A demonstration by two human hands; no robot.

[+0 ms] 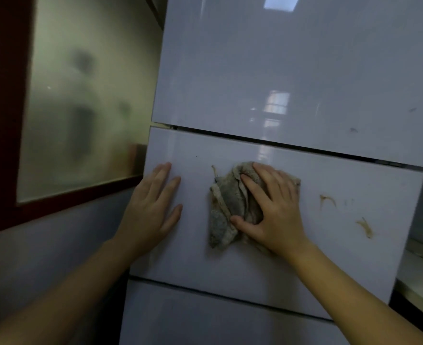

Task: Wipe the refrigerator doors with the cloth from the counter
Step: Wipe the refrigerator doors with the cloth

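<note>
A glossy white refrigerator fills the view, with an upper door, a middle door and a lower door. My right hand presses a crumpled grey-beige cloth flat against the middle door, fingers spread over it and thumb hooked under its folds. My left hand lies flat and open on the same door near its left edge, holding nothing. Brown smears mark the middle door to the right of the cloth. A thin brown streak sits just above the cloth's left corner.
A frosted glass pane in a dark red frame stands to the left of the refrigerator. A pale counter edge shows at the right. Small dark marks dot the upper door's lower right.
</note>
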